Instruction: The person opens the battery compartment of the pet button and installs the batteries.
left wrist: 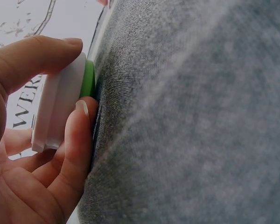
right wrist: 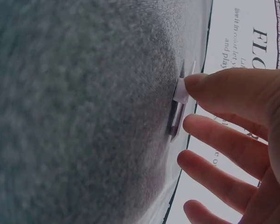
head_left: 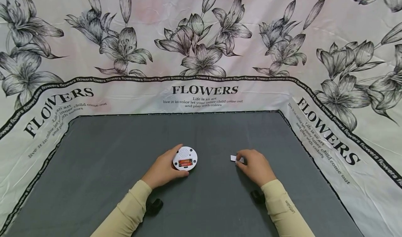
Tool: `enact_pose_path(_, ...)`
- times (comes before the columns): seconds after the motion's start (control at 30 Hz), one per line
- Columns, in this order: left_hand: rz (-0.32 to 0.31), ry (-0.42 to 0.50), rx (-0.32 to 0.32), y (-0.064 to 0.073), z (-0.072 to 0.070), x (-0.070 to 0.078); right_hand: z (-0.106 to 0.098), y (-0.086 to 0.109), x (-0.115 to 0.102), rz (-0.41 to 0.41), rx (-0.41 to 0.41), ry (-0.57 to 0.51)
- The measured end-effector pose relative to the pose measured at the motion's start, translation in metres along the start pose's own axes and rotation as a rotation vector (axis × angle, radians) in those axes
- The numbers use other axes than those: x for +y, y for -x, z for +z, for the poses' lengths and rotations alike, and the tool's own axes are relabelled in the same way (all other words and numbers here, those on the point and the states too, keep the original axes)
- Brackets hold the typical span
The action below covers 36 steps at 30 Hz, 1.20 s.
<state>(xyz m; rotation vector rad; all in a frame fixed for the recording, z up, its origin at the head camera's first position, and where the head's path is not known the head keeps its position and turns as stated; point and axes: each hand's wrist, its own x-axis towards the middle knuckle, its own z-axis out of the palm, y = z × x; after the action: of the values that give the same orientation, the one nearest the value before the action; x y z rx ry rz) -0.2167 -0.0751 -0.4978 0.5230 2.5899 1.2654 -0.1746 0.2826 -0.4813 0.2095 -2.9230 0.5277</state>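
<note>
My left hand (head_left: 161, 170) grips a round white device (head_left: 183, 154) by its edge, with thumb and fingers on opposite sides. Its back faces up, showing speaker holes and two red batteries (head_left: 185, 163) side by side in an uncovered compartment. In the left wrist view, a green part (left wrist: 87, 79) shows on the device's underside, close to the grey cloth. To the right, my right hand (head_left: 258, 165) pinches a small flat white piece (head_left: 233, 158) between thumb and forefinger, at the cloth. The right wrist view shows the white piece (right wrist: 181, 91) edge-on; the fingertips partly hide it.
A grey cloth (head_left: 201, 132) covers the table under both hands. Its pale border (head_left: 132, 99) carries printed lettering, and a flower-printed part lies beyond. Black wrist-worn parts (head_left: 154, 207) show beside both sleeves.
</note>
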Motion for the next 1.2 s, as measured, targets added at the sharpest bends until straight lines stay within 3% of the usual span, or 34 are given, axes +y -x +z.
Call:
enact_pose_path(0.67,-0.003,0.017,0.020,0.007,-0.012,-0.008,0.007,-0.015,-0.023,-0.052,-0.039,-0.031)
enact_pose_path(0.87,-0.010,0.000,0.007,0.005,-0.010,-0.010,0.009,-0.022,-0.049,-0.141,-0.029,-0.056)
enact_pose_path(1.2,0.010,-0.004,-0.016,-0.001,-0.006,-0.003,0.016,-0.036,-0.112,-0.355,-0.010,-0.091)
